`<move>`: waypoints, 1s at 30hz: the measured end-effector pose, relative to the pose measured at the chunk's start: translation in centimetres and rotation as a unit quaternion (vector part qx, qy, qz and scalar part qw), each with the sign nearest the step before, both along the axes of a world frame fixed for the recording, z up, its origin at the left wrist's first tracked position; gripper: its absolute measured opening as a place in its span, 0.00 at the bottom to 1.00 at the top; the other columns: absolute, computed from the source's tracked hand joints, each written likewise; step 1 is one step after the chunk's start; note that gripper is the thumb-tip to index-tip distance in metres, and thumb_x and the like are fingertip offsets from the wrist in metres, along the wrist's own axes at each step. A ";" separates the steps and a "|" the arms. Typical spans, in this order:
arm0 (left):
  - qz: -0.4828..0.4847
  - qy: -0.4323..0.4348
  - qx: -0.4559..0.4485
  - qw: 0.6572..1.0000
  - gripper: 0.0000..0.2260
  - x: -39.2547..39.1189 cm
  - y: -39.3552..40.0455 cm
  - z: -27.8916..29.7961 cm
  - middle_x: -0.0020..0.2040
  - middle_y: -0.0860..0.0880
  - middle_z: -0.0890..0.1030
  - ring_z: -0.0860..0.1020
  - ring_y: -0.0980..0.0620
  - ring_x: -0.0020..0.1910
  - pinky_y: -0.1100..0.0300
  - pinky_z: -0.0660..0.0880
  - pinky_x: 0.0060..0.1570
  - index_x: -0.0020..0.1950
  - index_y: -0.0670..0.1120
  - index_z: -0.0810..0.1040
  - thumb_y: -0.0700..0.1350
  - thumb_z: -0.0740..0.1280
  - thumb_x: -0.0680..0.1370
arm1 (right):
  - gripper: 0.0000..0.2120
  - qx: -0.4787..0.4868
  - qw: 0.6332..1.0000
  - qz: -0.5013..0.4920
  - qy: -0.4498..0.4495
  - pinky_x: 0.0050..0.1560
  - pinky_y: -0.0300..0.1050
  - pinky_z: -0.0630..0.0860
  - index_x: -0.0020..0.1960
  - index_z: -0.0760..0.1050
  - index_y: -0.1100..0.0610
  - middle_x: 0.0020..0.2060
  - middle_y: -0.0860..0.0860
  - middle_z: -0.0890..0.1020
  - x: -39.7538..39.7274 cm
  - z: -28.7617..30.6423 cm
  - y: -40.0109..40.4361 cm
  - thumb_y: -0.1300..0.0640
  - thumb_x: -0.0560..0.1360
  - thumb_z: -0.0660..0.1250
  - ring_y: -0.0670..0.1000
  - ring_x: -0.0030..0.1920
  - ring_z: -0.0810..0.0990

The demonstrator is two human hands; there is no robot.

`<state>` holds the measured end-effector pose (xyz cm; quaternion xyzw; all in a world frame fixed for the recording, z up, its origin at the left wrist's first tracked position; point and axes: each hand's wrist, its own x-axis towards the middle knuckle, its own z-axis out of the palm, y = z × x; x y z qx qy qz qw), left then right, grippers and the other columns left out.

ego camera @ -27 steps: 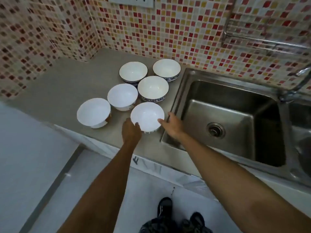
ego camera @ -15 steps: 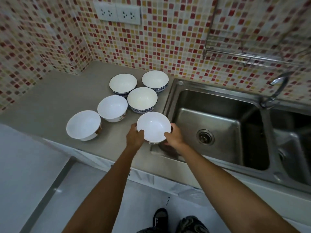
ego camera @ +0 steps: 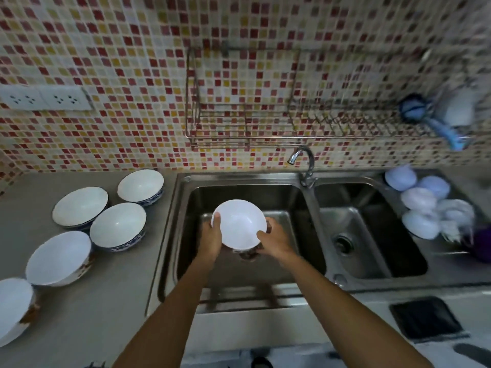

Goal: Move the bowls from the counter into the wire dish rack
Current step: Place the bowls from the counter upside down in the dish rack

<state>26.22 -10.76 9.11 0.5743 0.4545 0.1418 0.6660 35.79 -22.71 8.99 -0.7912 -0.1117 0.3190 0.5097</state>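
Observation:
I hold a white bowl (ego camera: 239, 224) in the air over the left sink basin (ego camera: 289, 203). My left hand (ego camera: 211, 239) grips its left rim and my right hand (ego camera: 273, 241) grips its right side, thumbs on the rim. Several more white bowls stay on the grey counter at the left: three with blue patterned sides (ego camera: 79, 207) (ego camera: 140, 185) (ego camera: 118, 227) and two with brown marks (ego camera: 59, 258) (ego camera: 13, 306). The wire dish rack (ego camera: 244, 139) hangs on the tiled wall above the sink, with nothing in its left section.
A tap (ego camera: 303, 160) stands between the two basins, right under the rack. The right basin (ego camera: 372, 235) lies beside it. Several pale bowls or lids (ego camera: 419, 208) lie at the far right. A blue brush (ego camera: 435, 123) hangs at the rack's right end.
The bowl has left the counter and moved right, from the sink's edge to above the left basin. My view has swung right and upward, bringing the rack into sight.

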 end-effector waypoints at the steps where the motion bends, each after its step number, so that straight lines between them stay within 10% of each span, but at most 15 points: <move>1: -0.001 -0.018 -0.013 1.000 0.22 1.1 -0.7 0.6 0.61 0.46 0.74 0.75 0.42 0.59 0.49 0.76 0.56 0.69 0.50 0.65 0.61 0.52 0.80 | 0.21 0.000 1.000 -0.003 0.000 0.45 0.55 0.83 0.66 0.69 0.55 0.55 0.53 0.74 1.0 0.4 -0.6 0.66 0.74 0.61 0.56 0.54 0.76; 8: 0.005 -0.100 -0.076 0.992 0.24 6.9 -2.1 2.8 0.58 0.44 0.79 0.80 0.44 0.53 0.55 0.80 0.40 0.65 0.52 0.69 0.65 0.50 0.78 | 0.20 0.027 0.997 -0.010 -0.073 0.41 0.50 0.84 0.66 0.69 0.54 0.52 0.49 0.74 6.5 2.2 -3.2 0.62 0.75 0.63 0.51 0.48 0.78; 13: -0.018 -0.139 -0.089 0.986 0.26 9.4 -1.7 4.8 0.60 0.44 0.80 0.79 0.41 0.57 0.43 0.79 0.53 0.65 0.57 0.72 0.70 0.57 0.73 | 0.19 0.043 0.993 0.002 -0.105 0.48 0.56 0.83 0.64 0.69 0.50 0.57 0.49 0.77 9.8 4.3 -3.1 0.58 0.74 0.64 0.53 0.56 0.77; 24: 0.014 -0.248 0.161 0.955 0.16 13.2 1.0 16.7 0.60 0.50 0.76 0.78 0.49 0.55 0.55 0.78 0.49 0.64 0.58 0.66 0.61 0.48 0.80 | 0.14 0.178 0.925 0.019 -0.336 0.39 0.37 0.75 0.55 0.79 0.55 0.42 0.49 0.83 15.8 15.3 -1.0 0.49 0.81 0.57 0.45 0.40 0.79; 27: -0.016 -0.210 0.263 0.942 0.23 15.4 2.5 18.4 0.67 0.48 0.69 0.73 0.47 0.62 0.58 0.79 0.49 0.70 0.55 0.61 0.64 0.50 0.78 | 0.13 0.099 0.895 0.028 -0.434 0.53 0.48 0.78 0.60 0.77 0.55 0.55 0.52 0.83 18.8 15.2 0.7 0.53 0.80 0.60 0.49 0.51 0.81; 30: -0.025 -0.153 0.361 0.920 0.23 17.6 3.3 19.4 0.71 0.46 0.63 0.69 0.47 0.65 0.75 0.74 0.32 0.73 0.51 0.56 0.58 0.54 0.81 | 0.16 -0.029 0.840 0.048 -0.540 0.74 0.56 0.61 0.65 0.74 0.56 0.66 0.53 0.77 22.0 13.1 1.7 0.55 0.79 0.62 0.54 0.68 0.72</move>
